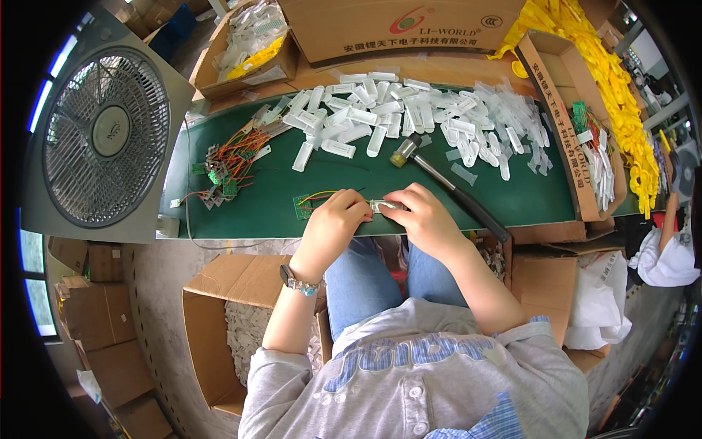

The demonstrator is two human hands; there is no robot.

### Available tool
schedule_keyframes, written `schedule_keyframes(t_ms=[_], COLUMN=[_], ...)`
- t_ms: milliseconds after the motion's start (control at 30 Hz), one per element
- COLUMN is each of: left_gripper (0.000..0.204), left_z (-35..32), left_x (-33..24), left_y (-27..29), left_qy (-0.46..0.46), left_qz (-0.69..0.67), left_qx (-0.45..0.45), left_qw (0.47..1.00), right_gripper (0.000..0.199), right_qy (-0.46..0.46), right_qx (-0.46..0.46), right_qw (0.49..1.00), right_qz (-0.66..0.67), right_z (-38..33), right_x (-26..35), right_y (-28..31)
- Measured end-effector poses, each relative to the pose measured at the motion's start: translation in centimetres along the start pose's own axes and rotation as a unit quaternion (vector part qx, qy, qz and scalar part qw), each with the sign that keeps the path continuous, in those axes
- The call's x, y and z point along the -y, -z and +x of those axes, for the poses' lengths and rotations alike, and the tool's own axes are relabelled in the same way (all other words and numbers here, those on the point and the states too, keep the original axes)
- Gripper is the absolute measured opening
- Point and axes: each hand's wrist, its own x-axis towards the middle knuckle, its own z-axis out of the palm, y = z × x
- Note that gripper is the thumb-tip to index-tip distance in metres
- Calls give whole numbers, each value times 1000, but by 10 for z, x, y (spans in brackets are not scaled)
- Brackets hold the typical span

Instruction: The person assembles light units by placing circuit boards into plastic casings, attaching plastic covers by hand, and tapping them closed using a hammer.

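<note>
At the near edge of the green work mat (278,164), my left hand (338,219) and my right hand (424,218) meet with fingers curled and closed. Both pinch a small whitish plastic housing (377,207), mostly covered by the fingers. A green circuit board (302,208) lies just left of my left hand, its red and yellow wires running toward that hand. Beyond my right hand lies a hammer (453,189), its yellowish head pointing away and its dark handle toward the mat's right front edge.
A heap of white plastic shells (358,117) spreads across the back. Tangled wired boards (227,164) lie left, near a large fan (110,135). A cardboard tray (567,110) with finished-looking wired pieces stands right, beside yellow straps (621,95). An open carton (205,329) sits below.
</note>
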Motion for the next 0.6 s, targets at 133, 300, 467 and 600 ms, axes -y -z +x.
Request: schedule_keyframes(t_ms=[133, 300, 467, 600], left_gripper=[21, 29, 32, 32], left_z=[4, 4, 6, 7], left_x=[4, 12, 16, 13], left_y=[1, 0, -4, -5], left_qy=[17, 3, -21, -21], left_qz=[-57, -70, -58, -68], left_qx=[-10, -1, -14, -6], left_qw=[998, 998, 998, 997], right_gripper=[29, 25, 25, 23], right_qy=[20, 3, 1, 0], right_qx=[-13, -9, -16, -11], right_qw=[1000, 1000, 999, 1000], right_qz=[7, 25, 30, 28], right_z=[3, 3, 2, 1], right_x=[-4, -4, -5, -7], right_y=[-1, -1, -1, -1])
